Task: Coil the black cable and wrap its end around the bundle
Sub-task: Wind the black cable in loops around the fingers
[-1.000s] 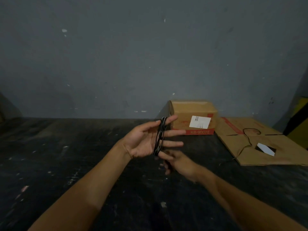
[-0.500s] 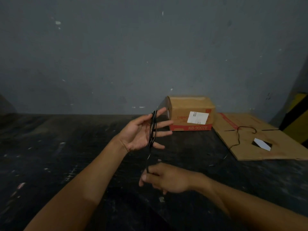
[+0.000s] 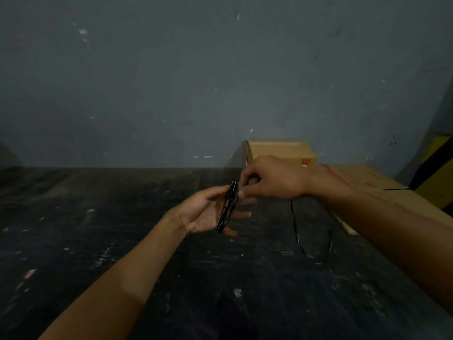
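The black cable [image 3: 228, 207] is located at the centre of the view, wound in narrow loops around the spread fingers [image 3: 241, 214] of our left hand [image 3: 208, 213]. The bundle stands nearly on edge, tilted slightly with its top toward 1 o'clock. The fingers of the left hand are held wide and extended, with the loops seated across them; the thumb rests against the near side of the coil.

Our right hand [image 3: 274, 177] sits at 2 o'clock from the bundle, just beside its upper end. Its fingers are pinched narrow on the cable at the top of the coil. From beneath this hand a loose length of the cable hangs down toward 5 o'clock, forms a slack curve above the dark tabletop [image 3: 122, 229], and rises again toward the right forearm.

At 1 o'clock, behind the right hand, a closed cardboard box [image 3: 279, 149] stands on the tabletop against the grey wall [image 3: 220, 69]. At 3 o'clock a flattened cardboard sheet [image 3: 367, 182] lies flat, partly covered by the right forearm
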A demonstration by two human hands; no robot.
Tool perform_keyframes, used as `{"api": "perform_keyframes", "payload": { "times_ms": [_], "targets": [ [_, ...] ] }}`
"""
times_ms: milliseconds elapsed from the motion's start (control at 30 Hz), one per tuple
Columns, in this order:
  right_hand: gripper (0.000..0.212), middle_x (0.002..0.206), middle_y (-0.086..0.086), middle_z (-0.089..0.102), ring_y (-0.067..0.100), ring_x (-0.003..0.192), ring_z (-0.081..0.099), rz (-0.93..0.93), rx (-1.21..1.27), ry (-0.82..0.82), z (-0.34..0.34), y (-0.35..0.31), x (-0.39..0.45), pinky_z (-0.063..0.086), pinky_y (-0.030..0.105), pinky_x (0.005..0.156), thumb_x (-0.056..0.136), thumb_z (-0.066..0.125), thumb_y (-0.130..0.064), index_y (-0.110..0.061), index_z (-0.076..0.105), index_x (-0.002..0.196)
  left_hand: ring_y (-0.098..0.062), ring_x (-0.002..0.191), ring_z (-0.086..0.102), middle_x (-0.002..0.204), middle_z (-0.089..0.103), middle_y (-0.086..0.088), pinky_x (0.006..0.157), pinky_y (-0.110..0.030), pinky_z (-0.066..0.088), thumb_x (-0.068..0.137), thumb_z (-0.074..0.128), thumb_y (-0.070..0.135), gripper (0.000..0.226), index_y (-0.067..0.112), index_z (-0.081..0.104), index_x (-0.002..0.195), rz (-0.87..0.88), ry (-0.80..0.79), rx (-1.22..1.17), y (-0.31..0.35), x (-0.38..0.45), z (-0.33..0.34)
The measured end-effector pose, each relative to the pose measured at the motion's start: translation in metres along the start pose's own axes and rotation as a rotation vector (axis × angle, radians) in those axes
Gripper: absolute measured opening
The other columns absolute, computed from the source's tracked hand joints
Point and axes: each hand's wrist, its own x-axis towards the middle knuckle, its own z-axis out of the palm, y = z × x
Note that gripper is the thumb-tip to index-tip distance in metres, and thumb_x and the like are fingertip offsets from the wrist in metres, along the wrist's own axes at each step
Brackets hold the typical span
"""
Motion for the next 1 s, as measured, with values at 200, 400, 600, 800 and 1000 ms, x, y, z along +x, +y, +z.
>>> {"api": "perform_keyframes", "payload": {
  "times_ms": [200, 400, 600, 800, 1000],
  "targets": [
    [0.018, 0.083, 0.005, 0.07, 0.016, 0.074, 0.061, -0.009, 0.005, 0.132, -0.018, 0.015, 0.009, 0.046, 0.035, 0.068, 0.078, 0.077, -0.027, -0.013, 0.069, 0.087, -0.038, 0.141, 0.035, 0.151, 0.043, -0.014, 0.096, -0.063, 0.037, 0.092, 0.052, 0.04, 0.049, 0.032, 0.05, 0.14, -0.056, -0.085, 0.02, 0.002, 0.002, 0.014],
    [0.011, 0.084, -0.004, 0.072, 0.004, 0.075, 0.064, -0.062, 0.278, 0.224, -0.009, 0.048, 0.014, 0.051, 0.021, 0.066, 0.085, 0.069, -0.02, -0.011, 0.072, 0.091, -0.041, 0.142, 0.031, 0.155, 0.037, -0.015, 0.102, -0.071, 0.028, 0.096, 0.049, 0.041, 0.051, 0.038, 0.038, 0.146, -0.029, -0.254, 0.0, 0.009, -0.004, 0.017],
    [0.016, 0.086, -0.007, 0.069, 0.008, 0.077, 0.061, 0.016, 0.637, 0.298, 0.036, 0.08, 0.016, 0.048, 0.023, 0.07, 0.095, 0.054, -0.021, -0.024, 0.07, 0.092, -0.044, 0.143, 0.025, 0.156, 0.032, -0.016, 0.102, -0.073, 0.023, 0.1, 0.04, 0.039, 0.052, 0.036, 0.029, 0.15, -0.001, -0.364, -0.008, 0.01, -0.007, 0.025],
    [0.026, 0.098, 0.005, 0.067, 0.008, 0.086, 0.065, 0.124, 0.811, 0.135, 0.135, 0.075, 0.005, 0.055, 0.035, 0.08, 0.101, 0.041, -0.021, -0.013, 0.063, 0.112, -0.044, 0.143, 0.022, 0.158, 0.023, -0.016, 0.101, -0.074, 0.019, 0.1, 0.03, 0.039, 0.051, 0.035, 0.027, 0.151, 0.12, -0.386, -0.028, 0.028, -0.006, 0.03],
    [0.033, 0.063, 0.001, 0.051, 0.007, 0.057, 0.051, 0.068, 0.712, -0.027, 0.179, 0.034, -0.008, 0.048, 0.025, 0.059, 0.102, 0.036, -0.035, -0.018, 0.064, 0.105, -0.046, 0.141, 0.027, 0.157, 0.03, -0.017, 0.098, -0.072, 0.027, 0.098, 0.038, 0.039, 0.052, 0.036, 0.031, 0.149, 0.153, -0.249, -0.041, 0.035, -0.004, 0.017]
  ]
}}
